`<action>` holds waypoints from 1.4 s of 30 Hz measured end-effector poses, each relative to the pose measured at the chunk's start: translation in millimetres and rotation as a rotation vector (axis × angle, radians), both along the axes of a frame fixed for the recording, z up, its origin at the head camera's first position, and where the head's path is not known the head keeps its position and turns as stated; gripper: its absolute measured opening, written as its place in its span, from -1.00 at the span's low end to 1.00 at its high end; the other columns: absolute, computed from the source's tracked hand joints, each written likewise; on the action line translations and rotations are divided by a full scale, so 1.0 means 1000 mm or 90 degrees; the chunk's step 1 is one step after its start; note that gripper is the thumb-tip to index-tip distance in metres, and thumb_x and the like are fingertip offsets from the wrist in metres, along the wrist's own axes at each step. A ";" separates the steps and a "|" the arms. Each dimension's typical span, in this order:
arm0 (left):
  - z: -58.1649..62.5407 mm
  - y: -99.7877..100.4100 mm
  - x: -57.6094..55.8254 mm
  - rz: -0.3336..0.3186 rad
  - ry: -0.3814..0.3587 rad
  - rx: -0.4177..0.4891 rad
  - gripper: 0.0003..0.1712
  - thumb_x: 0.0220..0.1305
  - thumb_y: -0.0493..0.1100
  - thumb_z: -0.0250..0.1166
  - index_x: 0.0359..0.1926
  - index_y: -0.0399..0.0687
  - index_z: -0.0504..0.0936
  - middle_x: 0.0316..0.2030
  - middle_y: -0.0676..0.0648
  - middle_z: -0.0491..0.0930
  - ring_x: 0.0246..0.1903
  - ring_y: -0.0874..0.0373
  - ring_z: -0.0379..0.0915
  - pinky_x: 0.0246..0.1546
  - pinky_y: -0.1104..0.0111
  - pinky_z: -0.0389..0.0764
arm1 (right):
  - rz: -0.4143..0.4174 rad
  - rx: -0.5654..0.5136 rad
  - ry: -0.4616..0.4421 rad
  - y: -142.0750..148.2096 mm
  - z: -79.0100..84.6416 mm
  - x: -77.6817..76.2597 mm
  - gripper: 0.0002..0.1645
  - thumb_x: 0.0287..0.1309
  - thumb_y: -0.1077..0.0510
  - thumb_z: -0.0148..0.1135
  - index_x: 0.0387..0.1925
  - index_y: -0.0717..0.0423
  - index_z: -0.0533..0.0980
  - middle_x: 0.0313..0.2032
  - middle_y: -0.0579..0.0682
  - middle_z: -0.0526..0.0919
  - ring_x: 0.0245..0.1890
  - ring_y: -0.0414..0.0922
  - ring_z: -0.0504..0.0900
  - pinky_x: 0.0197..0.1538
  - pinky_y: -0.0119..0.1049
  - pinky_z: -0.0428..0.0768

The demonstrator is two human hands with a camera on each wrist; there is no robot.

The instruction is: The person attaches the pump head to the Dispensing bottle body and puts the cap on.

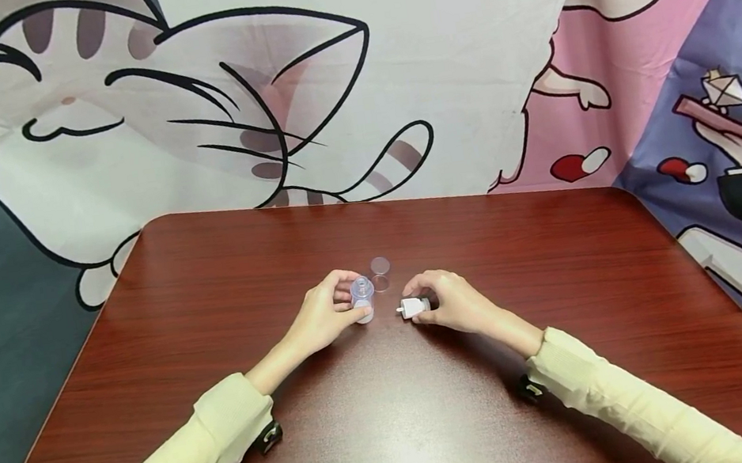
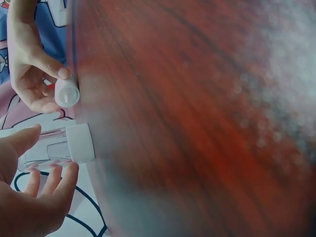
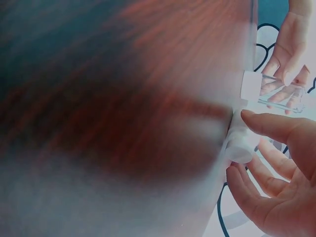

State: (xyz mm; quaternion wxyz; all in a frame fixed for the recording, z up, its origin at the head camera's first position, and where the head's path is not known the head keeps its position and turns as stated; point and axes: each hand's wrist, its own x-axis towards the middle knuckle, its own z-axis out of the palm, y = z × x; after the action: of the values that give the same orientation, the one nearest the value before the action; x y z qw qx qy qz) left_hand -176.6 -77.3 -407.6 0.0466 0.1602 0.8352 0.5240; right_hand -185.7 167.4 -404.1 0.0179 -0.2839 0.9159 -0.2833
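Observation:
Near the middle of the table, my left hand grips a small clear bottle with a white base, thumb on one side and fingers on the other. In the left wrist view the clear wall of the bottle shows between thumb and fingers, its white base toward the tabletop. To the right, my right hand pinches a small white pump-like piece between thumb and fingers. A thin nozzle on it points left, toward the bottle. The right wrist view shows this white piece low over the table.
Just behind the hands, a clear round disc and a clear ring-like piece lie on the brown wooden table. A cloth with cartoon drawings hangs behind the table's far edge.

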 end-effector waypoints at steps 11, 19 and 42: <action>-0.001 0.000 0.000 0.003 0.001 -0.013 -0.48 0.09 -0.28 0.43 0.08 -0.22 0.47 -0.09 -0.21 0.59 -0.10 -0.02 0.59 -0.04 0.29 0.71 | 0.002 -0.001 -0.002 -0.001 -0.001 0.001 -0.61 -0.15 0.27 0.51 -0.20 0.08 0.58 -0.30 -0.07 0.68 -0.26 -0.18 0.63 -0.20 -0.33 0.59; 0.000 0.000 0.000 0.002 0.001 -0.018 -0.48 0.10 -0.27 0.42 0.09 -0.21 0.47 -0.09 -0.21 0.59 -0.10 -0.02 0.59 -0.05 0.30 0.72 | 0.007 -0.006 0.001 0.000 -0.002 0.001 -0.63 -0.14 0.28 0.51 -0.22 0.08 0.60 -0.32 -0.08 0.69 -0.30 -0.21 0.61 -0.26 -0.40 0.56; 0.000 -0.001 0.000 -0.013 0.006 -0.004 -0.51 0.09 -0.31 0.40 0.06 -0.24 0.47 -0.10 -0.23 0.59 -0.12 -0.03 0.58 -0.05 0.26 0.72 | 0.001 0.014 -0.001 -0.002 -0.001 0.000 -0.73 -0.10 0.26 0.47 -0.30 0.02 0.60 -0.35 -0.12 0.69 -0.37 -0.23 0.55 -0.31 -0.45 0.50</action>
State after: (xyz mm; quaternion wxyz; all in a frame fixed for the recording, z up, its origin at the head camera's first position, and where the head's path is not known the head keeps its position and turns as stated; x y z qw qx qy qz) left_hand -176.5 -78.2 -407.7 0.0487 0.1708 0.8353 0.5203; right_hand -185.4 165.2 -405.1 0.0220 -0.2839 0.9188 -0.2733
